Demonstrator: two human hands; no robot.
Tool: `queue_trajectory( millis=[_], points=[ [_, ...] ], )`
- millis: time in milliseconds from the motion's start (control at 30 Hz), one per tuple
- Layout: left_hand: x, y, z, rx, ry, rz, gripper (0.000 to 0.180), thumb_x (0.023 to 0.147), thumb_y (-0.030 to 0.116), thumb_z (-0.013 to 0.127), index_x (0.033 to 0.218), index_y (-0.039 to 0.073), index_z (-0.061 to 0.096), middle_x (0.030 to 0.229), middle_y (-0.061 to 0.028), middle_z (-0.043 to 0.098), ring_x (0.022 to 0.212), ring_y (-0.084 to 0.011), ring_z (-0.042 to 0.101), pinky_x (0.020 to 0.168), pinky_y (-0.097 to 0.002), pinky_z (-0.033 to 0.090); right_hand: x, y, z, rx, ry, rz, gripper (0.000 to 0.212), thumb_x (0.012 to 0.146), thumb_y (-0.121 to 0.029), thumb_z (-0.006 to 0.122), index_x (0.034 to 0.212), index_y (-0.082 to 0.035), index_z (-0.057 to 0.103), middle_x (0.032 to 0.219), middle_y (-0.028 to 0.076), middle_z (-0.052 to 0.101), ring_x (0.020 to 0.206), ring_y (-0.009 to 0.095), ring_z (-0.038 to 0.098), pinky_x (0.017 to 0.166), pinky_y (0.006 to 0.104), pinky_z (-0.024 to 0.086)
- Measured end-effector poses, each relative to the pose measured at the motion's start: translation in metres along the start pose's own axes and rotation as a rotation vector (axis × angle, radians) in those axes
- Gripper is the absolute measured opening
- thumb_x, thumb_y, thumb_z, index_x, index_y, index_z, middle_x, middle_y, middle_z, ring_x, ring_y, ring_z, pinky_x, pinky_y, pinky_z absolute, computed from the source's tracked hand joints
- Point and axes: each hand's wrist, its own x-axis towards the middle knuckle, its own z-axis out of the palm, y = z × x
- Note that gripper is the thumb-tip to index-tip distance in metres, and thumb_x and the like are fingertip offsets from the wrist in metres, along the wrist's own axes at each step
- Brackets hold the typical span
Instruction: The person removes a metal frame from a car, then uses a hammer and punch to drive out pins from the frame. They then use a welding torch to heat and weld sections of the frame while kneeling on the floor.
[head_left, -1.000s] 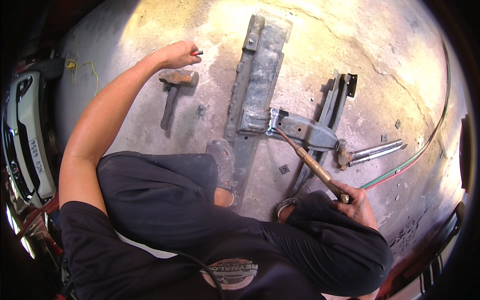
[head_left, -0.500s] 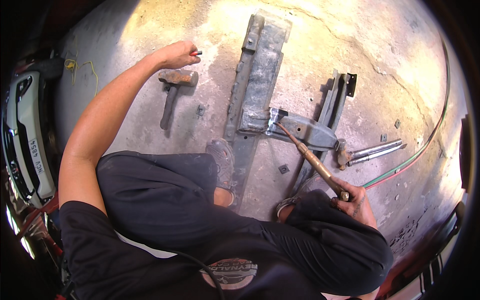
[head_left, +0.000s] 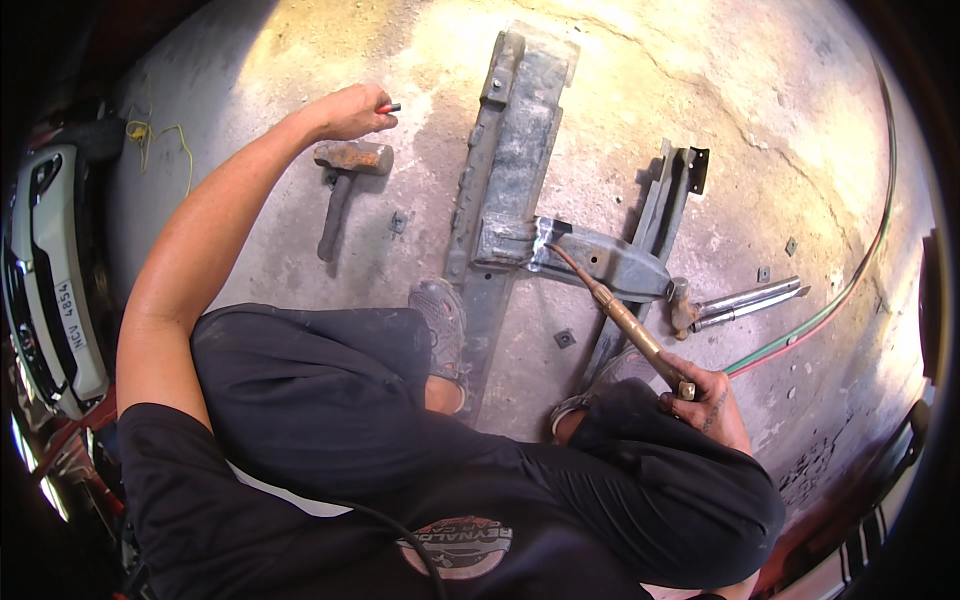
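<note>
My right hand (head_left: 708,400) is wrapped round the handle of a brass gas torch (head_left: 625,320). The torch's thin tip points up and left, at or just over a bright bare band (head_left: 542,243) on a grey steel bracket (head_left: 610,262). I cannot make out a flame. This bracket joins a long dark metal beam (head_left: 520,140) lying on the floor. Out to the far left, my left hand (head_left: 352,112) is closed round a small red object with a dark end (head_left: 389,108), mostly hidden by the fingers. A rusty-headed sledgehammer (head_left: 352,158) lies just below that hand.
Under the bracket's right end runs a narrow metal rail (head_left: 665,215). A smaller hammer (head_left: 682,308) and shiny metal bars (head_left: 750,303) lie beside it. Green and red hoses (head_left: 790,340) curve along the right. A car front (head_left: 60,270) stands at the left edge.
The view has shifted very slightly, moving the floor items a few pixels left. Both hands keep their hold, and the torch tip stays by the bright band.
</note>
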Motion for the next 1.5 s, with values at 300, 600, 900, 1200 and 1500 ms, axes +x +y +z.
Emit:
queue_trajectory(
  millis=[300,600,900,1200,1500],
  points=[
    [-0.001,-0.001,0.000,0.008,0.004,0.007,0.037,0.096,0.031,0.063,0.081,-0.003,0.063,0.067,-0.0133,0.060,0.063,-0.0246,0.057,0.064,-0.0442,0.043,0.001,0.002,0.003,0.031,0.015,-0.010,0.050,0.082,0.007,0.070,0.132,0.002,0.062,0.079,-0.003,0.053,0.072,0.005,0.046,0.064,0.0236,0.043],
    [0.000,-0.002,-0.001,0.009,0.002,-0.001,0.037,0.096,0.031,0.063,0.083,-0.004,0.064,0.069,-0.0161,0.063,0.066,-0.0271,0.060,0.065,-0.0442,0.044,0.003,0.004,0.000,0.056,0.003,0.077,0.057,0.079,0.003,0.072,0.136,-0.004,0.062,0.090,0.011,0.068,0.086,0.009,0.057,0.081,0.0275,0.050],
    [-0.001,0.001,-0.003,-0.019,0.004,0.034,0.038,0.095,0.031,0.063,0.082,-0.004,0.062,0.067,-0.0159,0.060,0.064,-0.0275,0.057,0.065,-0.0446,0.044,0.004,0.006,0.003,0.042,0.008,0.021,0.052,0.082,0.008,0.070,0.133,0.001,0.063,0.077,-0.005,0.053,0.070,0.004,0.046,0.063,0.0219,0.041],
    [0.000,-0.003,0.000,0.011,0.021,0.039,0.039,0.096,0.032,0.062,0.082,-0.004,0.059,0.066,-0.0171,0.057,0.064,-0.0292,0.056,0.065,-0.0454,0.043,0.006,0.010,-0.001,0.039,-0.012,0.066,0.058,0.079,0.004,0.073,0.136,-0.004,0.062,0.088,0.010,0.067,0.085,0.009,0.056,0.081,0.0266,0.049],
    [0.002,-0.001,-0.001,0.016,0.014,0.026,0.037,0.097,0.033,0.061,0.089,-0.003,0.060,0.071,-0.0193,0.060,0.069,-0.0305,0.059,0.068,-0.0462,0.044,0.007,-0.002,-0.002,0.011,-0.002,0.055,0.056,0.081,0.001,0.072,0.136,-0.004,0.062,0.084,0.007,0.066,0.080,0.009,0.055,0.078,0.0263,0.049]
  ],
)
